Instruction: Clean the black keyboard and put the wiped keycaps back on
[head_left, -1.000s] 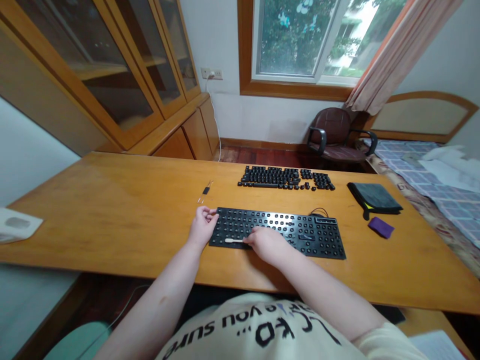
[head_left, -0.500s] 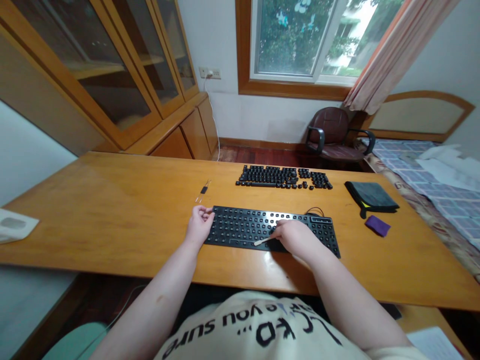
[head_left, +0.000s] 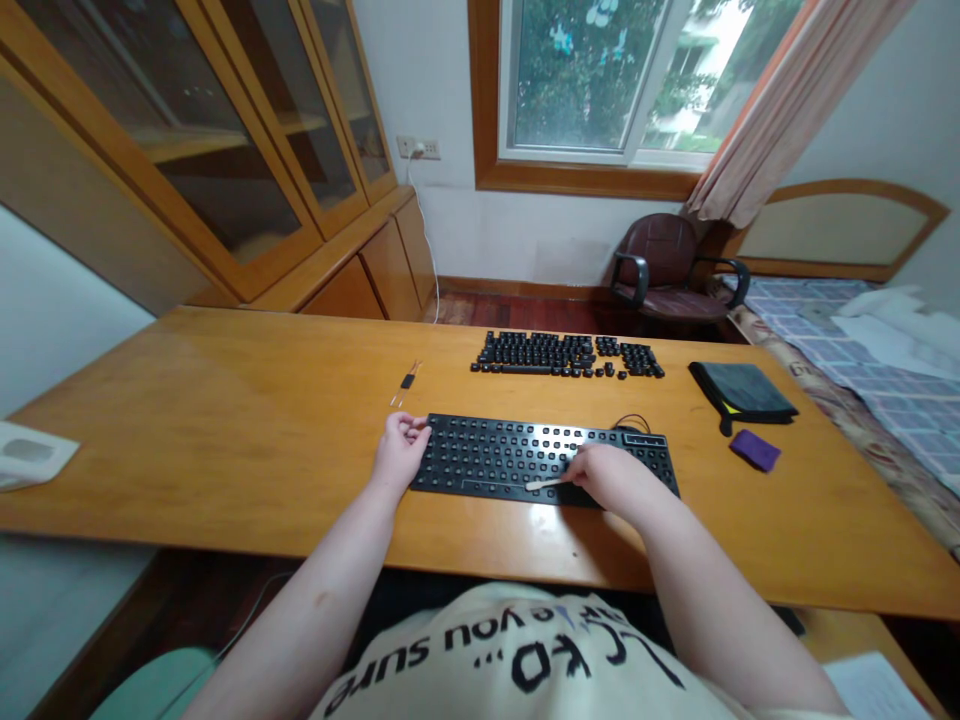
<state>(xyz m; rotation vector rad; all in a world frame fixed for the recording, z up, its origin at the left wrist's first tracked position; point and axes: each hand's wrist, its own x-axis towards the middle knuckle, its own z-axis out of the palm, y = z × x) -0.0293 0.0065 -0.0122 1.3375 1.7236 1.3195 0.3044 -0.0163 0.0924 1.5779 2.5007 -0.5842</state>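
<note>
A black keyboard base (head_left: 487, 455) with its keycaps off lies flat on the desk before me; rows of bare switches show. At its upper left corner my left hand (head_left: 401, 445) is closed, thumb and fingers pinching the edge. My right hand (head_left: 604, 475) is over the right-hand half of the base and hides part of it. Between its fingers is a slim white brush (head_left: 546, 484), a pale stick with a wider tip. That tip rests at the lowest row of switches, near the front edge.
Behind the base, loose black keycaps (head_left: 536, 352) are laid out in keyboard order. A small black tool with wire prongs (head_left: 407, 381) lies to the left. On the right are a folded grey cloth (head_left: 750, 390) and a purple cloth or sponge (head_left: 755, 450). The wooden desk (head_left: 225, 420) is wide.
My right hand has moved a little to the right, carrying the brush tip along the bottom row. My left hand keeps its hold on the corner.
</note>
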